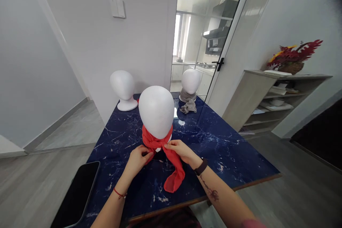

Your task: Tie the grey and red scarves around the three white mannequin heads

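Observation:
A white foam mannequin head stands upright near the middle of the table, a red scarf wrapped around its neck. My left hand pinches the scarf at the front left of the neck, thumb and fingers closed on the cloth. On the other side, my right hand grips the scarf at the front right, where one long end hangs down onto the tabletop. The stretch of cloth held by the left hand is partly hidden behind its fingers.
The dark blue marbled table carries a bare white mannequin head at back left and another mannequin head with a grey scarf at back right. A black phone lies at the left edge. A shelf stands beyond the table's right.

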`<state>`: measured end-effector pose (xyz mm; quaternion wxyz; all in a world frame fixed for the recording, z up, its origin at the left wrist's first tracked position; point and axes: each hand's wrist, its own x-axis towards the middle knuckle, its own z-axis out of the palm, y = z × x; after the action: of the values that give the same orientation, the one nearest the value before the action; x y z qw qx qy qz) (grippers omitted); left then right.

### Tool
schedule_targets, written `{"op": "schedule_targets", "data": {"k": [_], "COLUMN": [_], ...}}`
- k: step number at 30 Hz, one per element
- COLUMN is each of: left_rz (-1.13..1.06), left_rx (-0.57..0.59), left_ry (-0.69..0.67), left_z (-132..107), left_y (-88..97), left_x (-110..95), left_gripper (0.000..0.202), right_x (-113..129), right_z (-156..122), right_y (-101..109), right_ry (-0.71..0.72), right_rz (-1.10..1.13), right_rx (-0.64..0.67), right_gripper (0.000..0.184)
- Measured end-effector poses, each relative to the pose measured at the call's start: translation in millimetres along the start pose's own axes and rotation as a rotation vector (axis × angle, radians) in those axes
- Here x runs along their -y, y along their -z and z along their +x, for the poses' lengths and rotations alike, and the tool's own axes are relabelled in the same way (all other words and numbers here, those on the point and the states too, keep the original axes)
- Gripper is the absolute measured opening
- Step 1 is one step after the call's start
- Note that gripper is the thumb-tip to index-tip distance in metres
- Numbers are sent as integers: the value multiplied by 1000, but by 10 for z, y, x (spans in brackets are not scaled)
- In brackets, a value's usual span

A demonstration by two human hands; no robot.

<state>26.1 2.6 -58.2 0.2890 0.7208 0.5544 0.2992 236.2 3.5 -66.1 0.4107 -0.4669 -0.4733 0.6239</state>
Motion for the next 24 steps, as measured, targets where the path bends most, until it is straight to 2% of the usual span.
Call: {"op": "schedule_targets", "data": {"k": [2,4,7,8,10,13,14,16,18,20,22,24], "left_rz": [-140,-184,-150,-124,-66,-94,-153,-314,-489,-656,-802,-938], "left_rx": [32,41,85,67,-74,-356,-416,-471,-442,-297,-112,-14], "left_ry": [-13,-19,-14,3,59,129,144,196,293,423,522,581], "left_z": [-6,-15,-10,-3,18,55,68,100,136,172,204,227], "left_y": [-70,-121,-120,-98,-38,31,37,24,0,-16,-21,-32], "left_x": [-30,-56,-26,5,82,170,179,163,104,20,-61,-114], "left_gripper": [15,12,13,15,16,12,9,21,38,48,47,39], "right_x": [-32,-78,-136,-143,-131,-76,-57,-29,-15,-9,-8,-17], "right_z": [-17,-17,19,39,80,125,133,137,129,116,107,110], "right_y": [-18,-28,1,25,85,153,157,130,67,-8,-69,-107], "right_ry": [1,48,110,124,188,344,361,309,207,146,132,136], "right_rz": [-51,-113,-205,-242,-318,-315,-270,-149,-53,-7,22,81], "right_rx": [96,144,161,137,-27,-425,-503,-513,-431,-357,-301,-264], "right_gripper": [30,26,16,12,3,3,5,16,31,39,40,37]}}
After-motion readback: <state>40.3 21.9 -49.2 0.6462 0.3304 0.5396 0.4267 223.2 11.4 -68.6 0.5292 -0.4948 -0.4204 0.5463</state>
